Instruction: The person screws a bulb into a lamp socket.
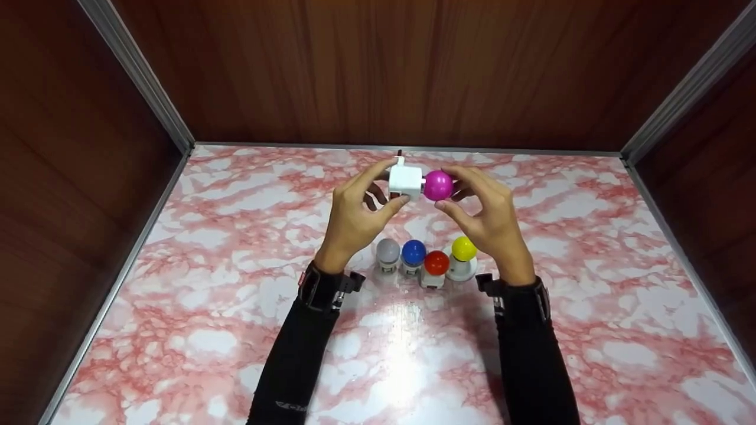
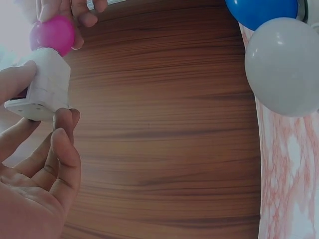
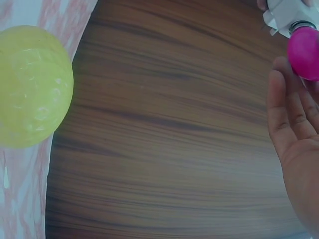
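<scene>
Above the table, my left hand (image 1: 356,215) grips a white boxy bulb holder (image 1: 405,180) between thumb and fingers. A dark pin sticks out of its far side, and a dark reddish patch shows on it beside the thumb in the left wrist view. My right hand (image 1: 493,215) pinches a magenta light bulb (image 1: 438,186) by its round globe. The bulb's neck points left at the holder; in the right wrist view a metal ring shows where the bulb (image 3: 305,52) meets the holder (image 3: 289,14). How deep the base sits is hidden.
Closer to me on the marbled table (image 1: 236,342) stand a whitish bulb (image 1: 387,250), a blue bulb (image 1: 413,252), a red bulb (image 1: 436,262) and a yellow bulb (image 1: 464,248), each on a holder. Brown wood panels (image 1: 378,71) enclose the back and both sides.
</scene>
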A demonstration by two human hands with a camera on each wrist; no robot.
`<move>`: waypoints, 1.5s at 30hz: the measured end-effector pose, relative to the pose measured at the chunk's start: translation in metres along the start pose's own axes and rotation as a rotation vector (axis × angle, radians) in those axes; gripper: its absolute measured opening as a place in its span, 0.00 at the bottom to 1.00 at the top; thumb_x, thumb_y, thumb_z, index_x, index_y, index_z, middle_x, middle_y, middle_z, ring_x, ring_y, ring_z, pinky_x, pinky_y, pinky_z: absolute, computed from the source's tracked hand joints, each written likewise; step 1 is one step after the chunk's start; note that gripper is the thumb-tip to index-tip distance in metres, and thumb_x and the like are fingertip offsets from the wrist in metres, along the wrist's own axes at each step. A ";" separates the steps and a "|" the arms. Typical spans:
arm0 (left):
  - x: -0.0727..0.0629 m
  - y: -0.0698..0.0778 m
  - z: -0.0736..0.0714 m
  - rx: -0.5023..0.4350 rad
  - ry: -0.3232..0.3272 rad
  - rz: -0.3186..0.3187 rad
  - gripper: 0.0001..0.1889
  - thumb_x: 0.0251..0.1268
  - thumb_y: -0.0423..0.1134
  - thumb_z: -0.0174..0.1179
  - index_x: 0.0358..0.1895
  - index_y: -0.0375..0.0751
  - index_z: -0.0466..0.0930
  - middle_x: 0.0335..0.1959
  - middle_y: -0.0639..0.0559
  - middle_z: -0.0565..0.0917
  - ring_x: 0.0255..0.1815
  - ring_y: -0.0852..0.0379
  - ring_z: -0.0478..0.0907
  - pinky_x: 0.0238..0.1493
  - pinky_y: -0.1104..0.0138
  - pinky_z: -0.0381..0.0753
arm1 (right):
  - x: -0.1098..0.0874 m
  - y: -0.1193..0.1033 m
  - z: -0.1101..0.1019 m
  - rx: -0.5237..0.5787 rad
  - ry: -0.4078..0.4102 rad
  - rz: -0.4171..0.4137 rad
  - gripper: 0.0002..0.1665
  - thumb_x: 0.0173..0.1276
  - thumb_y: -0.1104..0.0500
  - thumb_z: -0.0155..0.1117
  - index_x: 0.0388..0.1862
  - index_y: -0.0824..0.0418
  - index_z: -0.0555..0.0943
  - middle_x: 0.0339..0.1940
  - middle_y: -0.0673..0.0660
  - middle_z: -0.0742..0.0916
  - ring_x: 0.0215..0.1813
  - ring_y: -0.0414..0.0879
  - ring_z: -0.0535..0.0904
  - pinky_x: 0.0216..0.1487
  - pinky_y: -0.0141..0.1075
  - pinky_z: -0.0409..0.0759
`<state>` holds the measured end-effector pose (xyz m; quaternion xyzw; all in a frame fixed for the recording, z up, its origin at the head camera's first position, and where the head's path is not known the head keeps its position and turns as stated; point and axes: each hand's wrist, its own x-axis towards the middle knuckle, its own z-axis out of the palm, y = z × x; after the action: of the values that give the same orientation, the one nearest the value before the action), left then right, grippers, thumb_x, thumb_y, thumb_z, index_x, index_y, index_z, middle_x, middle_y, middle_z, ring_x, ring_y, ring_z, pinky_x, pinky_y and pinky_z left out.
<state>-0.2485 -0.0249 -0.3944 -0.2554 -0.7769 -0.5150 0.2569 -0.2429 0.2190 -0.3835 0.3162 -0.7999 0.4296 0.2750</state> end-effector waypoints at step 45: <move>0.000 0.000 0.000 -0.014 -0.028 -0.011 0.30 0.66 0.43 0.75 0.70 0.41 0.80 0.47 0.42 0.92 0.31 0.55 0.85 0.31 0.51 0.89 | 0.000 0.002 0.002 0.012 0.060 -0.085 0.30 0.57 0.70 0.82 0.60 0.66 0.85 0.53 0.65 0.91 0.42 0.53 0.90 0.52 0.23 0.87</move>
<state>-0.2483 -0.0251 -0.3946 -0.2602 -0.7782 -0.5182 0.2412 -0.2448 0.2181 -0.3859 0.3388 -0.7745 0.4315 0.3149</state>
